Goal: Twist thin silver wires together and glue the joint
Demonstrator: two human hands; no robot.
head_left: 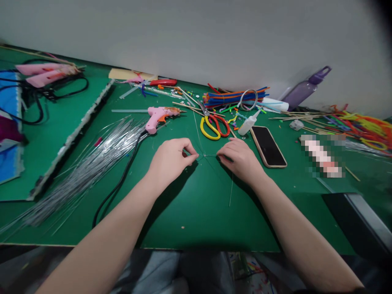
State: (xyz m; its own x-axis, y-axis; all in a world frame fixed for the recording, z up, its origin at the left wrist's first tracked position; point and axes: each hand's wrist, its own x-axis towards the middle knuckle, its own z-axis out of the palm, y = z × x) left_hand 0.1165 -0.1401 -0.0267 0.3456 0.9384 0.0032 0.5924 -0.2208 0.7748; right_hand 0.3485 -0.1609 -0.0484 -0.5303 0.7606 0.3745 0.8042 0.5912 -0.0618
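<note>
Just nearer than the scissors [211, 122], the left hand [173, 159] and right hand [240, 157] pinch thin strands [205, 155] between their fingers [191, 158]; I'd pull gently, evenly, lest the crossing slip.

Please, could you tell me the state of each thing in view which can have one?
Left hand: pinching thin strands
Right hand: pinching thin strands
Thin strands: crossed between the hands
Phone: face up, screen dark
Scissors: lying down, blade gap unclear
Central glue gun: on its side, stick in rear
Purple bottle: capped
White bottle: nozzle up
Silvery strands: loose, in a pile
</note>
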